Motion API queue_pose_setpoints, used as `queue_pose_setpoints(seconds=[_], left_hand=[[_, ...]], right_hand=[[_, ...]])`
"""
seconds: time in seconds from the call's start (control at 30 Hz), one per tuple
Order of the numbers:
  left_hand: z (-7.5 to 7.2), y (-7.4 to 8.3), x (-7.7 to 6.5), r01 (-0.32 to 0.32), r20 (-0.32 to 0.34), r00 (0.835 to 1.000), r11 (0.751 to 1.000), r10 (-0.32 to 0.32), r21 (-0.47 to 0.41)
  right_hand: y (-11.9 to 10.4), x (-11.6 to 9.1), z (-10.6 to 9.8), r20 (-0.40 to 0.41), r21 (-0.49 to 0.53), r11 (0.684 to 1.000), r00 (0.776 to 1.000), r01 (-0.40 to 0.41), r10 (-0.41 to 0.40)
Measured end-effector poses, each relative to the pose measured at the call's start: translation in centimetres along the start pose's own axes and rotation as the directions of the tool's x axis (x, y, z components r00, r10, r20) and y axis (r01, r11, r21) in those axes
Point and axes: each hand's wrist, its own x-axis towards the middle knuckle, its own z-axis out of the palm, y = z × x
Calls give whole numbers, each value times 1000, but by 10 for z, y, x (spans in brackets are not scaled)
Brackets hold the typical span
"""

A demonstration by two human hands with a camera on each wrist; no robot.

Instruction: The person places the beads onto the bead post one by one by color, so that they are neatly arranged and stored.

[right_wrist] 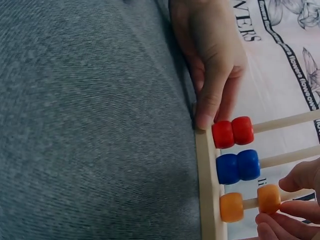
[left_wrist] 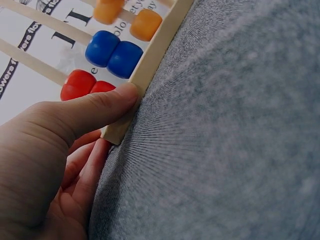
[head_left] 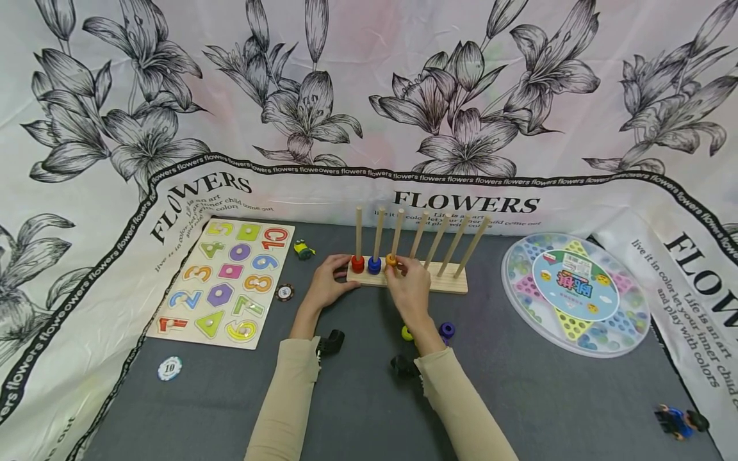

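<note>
A wooden peg stand (head_left: 458,286) with several upright dowels sits at the back middle of the table. My left hand (head_left: 328,282) grips the left end of its base, thumb along the front edge and fingers behind. Two red beads (right_wrist: 232,132) are stacked on the first dowel, two blue beads (right_wrist: 238,167) on the second. On the third dowel one orange bead (right_wrist: 231,207) rests at the base. My right hand (head_left: 410,285) pinches another orange bead (right_wrist: 269,199) on that same dowel, with a short gap between the two. The remaining dowels carry no beads.
A yellow bead (head_left: 407,333) and purple beads (head_left: 446,330) lie near the right wrist. To the left are a number puzzle board (head_left: 230,253), poker chips (head_left: 170,368) and a small yellow toy (head_left: 303,249). A round game box (head_left: 628,320) and a toy figure (head_left: 681,421) lie right.
</note>
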Motion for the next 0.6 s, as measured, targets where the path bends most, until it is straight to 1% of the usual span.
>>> queue_pose_setpoints(seconds=[0.27,0.43,0.5,0.6], left_hand=[[1,-3,1,-3,0,1000,1000,3,3],[1,-3,1,6,8,1000,1000,-6,-1],[1,-2,0,8,7,1000,1000,-7,-6],[1,-2,-1,6,12,1000,1000,-6,-8]], right_hand=[[7,-4,2,16,-15,1000,1000,5,-5],[10,-5,2,42,-13,1000,999,-19,19],[13,-4,0,73,13,999,997,-32,31],[18,-4,-10,129,77,995,991,-56,46]])
